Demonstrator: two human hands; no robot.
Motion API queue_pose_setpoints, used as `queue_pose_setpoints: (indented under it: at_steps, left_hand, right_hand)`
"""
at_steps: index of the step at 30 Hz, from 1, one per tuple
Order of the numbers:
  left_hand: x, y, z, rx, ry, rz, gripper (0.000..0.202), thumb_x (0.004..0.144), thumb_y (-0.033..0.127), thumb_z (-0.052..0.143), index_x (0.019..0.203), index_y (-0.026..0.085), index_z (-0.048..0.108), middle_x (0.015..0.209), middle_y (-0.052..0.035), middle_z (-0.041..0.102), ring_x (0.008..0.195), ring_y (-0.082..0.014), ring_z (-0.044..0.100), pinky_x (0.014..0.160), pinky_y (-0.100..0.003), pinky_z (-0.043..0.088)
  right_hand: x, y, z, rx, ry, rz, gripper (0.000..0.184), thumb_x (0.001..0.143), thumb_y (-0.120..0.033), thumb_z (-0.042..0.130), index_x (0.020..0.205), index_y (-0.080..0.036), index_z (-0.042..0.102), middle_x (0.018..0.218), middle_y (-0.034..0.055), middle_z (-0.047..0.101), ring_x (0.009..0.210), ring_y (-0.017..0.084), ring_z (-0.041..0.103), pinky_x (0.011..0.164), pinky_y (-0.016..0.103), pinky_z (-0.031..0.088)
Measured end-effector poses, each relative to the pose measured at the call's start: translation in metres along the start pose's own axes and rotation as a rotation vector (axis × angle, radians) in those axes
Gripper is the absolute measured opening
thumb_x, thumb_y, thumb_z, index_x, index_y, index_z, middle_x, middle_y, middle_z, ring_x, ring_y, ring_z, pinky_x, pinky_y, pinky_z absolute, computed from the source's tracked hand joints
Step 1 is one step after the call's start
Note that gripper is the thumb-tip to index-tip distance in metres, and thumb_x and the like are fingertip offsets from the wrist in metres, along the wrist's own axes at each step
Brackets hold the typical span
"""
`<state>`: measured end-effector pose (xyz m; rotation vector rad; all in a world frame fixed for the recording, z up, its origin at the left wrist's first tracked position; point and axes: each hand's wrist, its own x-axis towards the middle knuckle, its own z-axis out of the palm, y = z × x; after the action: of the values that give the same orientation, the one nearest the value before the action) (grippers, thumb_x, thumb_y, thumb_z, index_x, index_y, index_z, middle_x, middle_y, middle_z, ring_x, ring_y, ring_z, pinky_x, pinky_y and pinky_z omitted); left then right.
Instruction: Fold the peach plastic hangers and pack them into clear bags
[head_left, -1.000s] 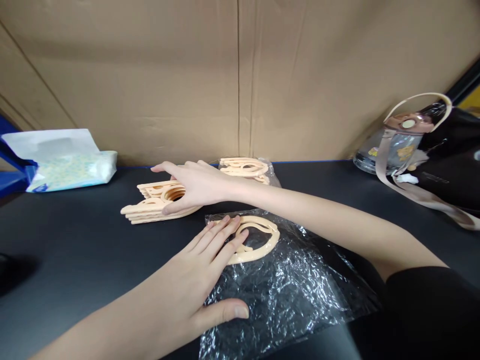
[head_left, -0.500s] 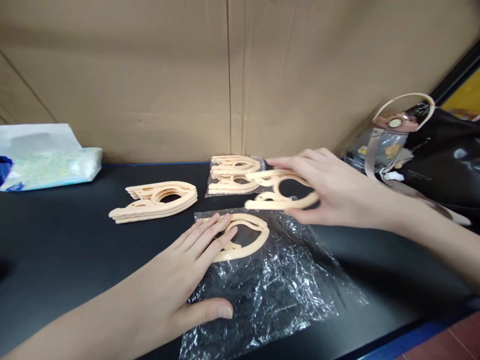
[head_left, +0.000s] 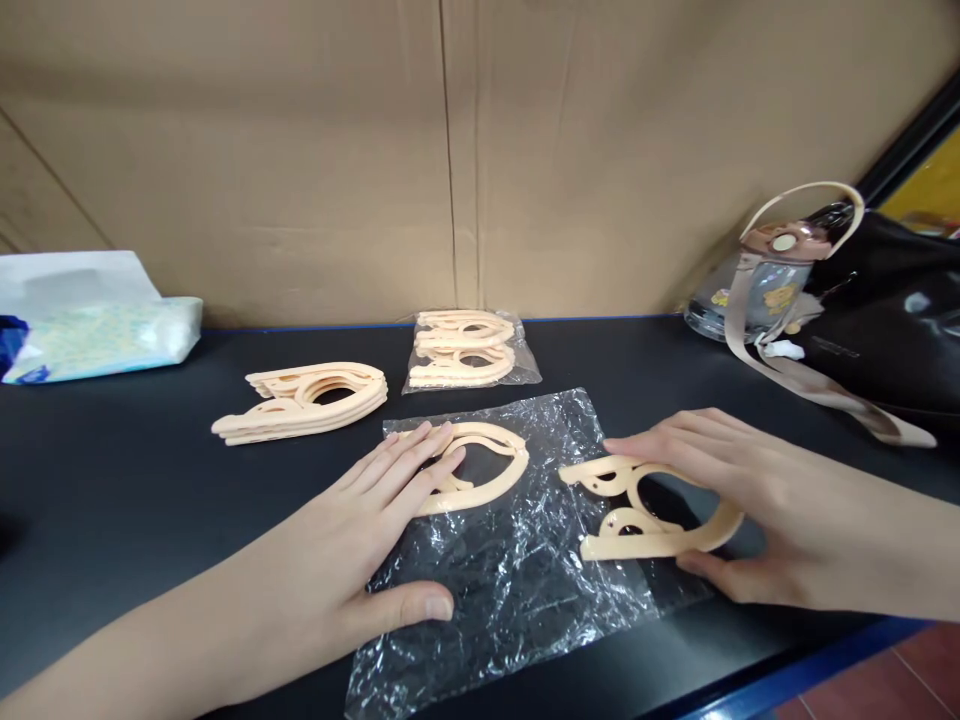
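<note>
My left hand (head_left: 397, 520) lies flat, fingers stretched out, over one end of a beige folding clothes hanger (head_left: 504, 480). That hanger lies at a clear plastic bag (head_left: 517, 590); I cannot tell whether it is inside or on top. My right hand (head_left: 727, 500) grips a second folded hanger (head_left: 637, 545) by its rounded end, thumb on the near side and fingers on the far side. Its two straight ends point left, over the bag's right part. To the left sits a stack of similar hangers (head_left: 352, 405). Farther back, more hangers (head_left: 465, 375) lie in a clear bag.
Everything rests on a black table (head_left: 112, 480) with a blue edge. Brown cardboard (head_left: 300, 160) stands behind it. A tissue pack (head_left: 112, 335) is at the far left. A strapped water bottle (head_left: 780, 280) and a black bag (head_left: 885, 320) occupy the right back.
My right hand has brought its hanger nearer and to the right, away from the bagged hangers at the back. The bag's upper right part is now uncovered. My left hand stays in place.
</note>
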<state>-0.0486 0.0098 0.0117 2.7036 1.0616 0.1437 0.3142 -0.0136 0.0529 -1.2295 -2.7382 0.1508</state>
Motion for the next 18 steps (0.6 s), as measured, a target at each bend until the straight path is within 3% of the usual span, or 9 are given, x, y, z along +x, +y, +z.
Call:
queue_pose_setpoints:
  at_steps: [4, 8, 11, 18]
  left_hand:
    - [-0.001, 0.0, 0.008, -0.002, 0.113, -0.062, 0.088, 0.088, 0.069, 0.051, 0.158, 0.039, 0.007, 0.166, 0.002, 0.017, 0.151, -0.031, 0.018, 0.12, -0.052, 0.028]
    - [-0.002, -0.006, 0.012, 0.011, 0.041, 0.031, 0.103, 0.08, 0.072, 0.06, 0.159, 0.036, 0.003, 0.167, -0.0024, 0.01, 0.15, -0.0381, 0.017, 0.116, -0.058, 0.032]
    - [-0.002, -0.008, 0.011, 0.01, 0.052, 0.001, 0.112, 0.072, 0.079, 0.062, 0.159, 0.036, 0.006, 0.167, -0.0032, 0.007, 0.149, -0.0404, 0.017, 0.115, -0.059, 0.034]
    - [-0.002, -0.012, 0.009, -0.054, -0.049, 0.019, 0.116, 0.065, 0.086, 0.061, 0.158, 0.039, 0.01, 0.168, -0.0028, 0.003, 0.15, -0.0435, 0.01, 0.118, -0.064, 0.023]
  right_hand:
    - [0.008, -0.008, 0.013, 0.151, -0.027, -0.043, 0.069, 0.081, -0.025, 0.067, 0.146, -0.028, 0.043, 0.142, 0.0083, 0.055, 0.13, 0.026, 0.053, 0.101, 0.04, 0.052]
    - [0.007, -0.004, 0.021, 0.231, -0.037, -0.017, 0.071, 0.087, -0.038, 0.067, 0.15, -0.031, 0.035, 0.148, 0.0073, 0.05, 0.134, 0.025, 0.051, 0.106, 0.039, 0.05]
    - [0.0, 0.006, 0.018, 0.222, -0.083, 0.082, 0.078, 0.085, -0.045, 0.069, 0.152, -0.036, 0.03, 0.144, 0.0057, 0.055, 0.13, 0.027, 0.055, 0.102, 0.042, 0.052]
    - [-0.004, 0.011, 0.017, 0.252, -0.065, 0.15, 0.065, 0.085, -0.044, 0.069, 0.145, -0.037, 0.045, 0.131, 0.0055, 0.063, 0.124, 0.029, 0.057, 0.098, 0.046, 0.051]
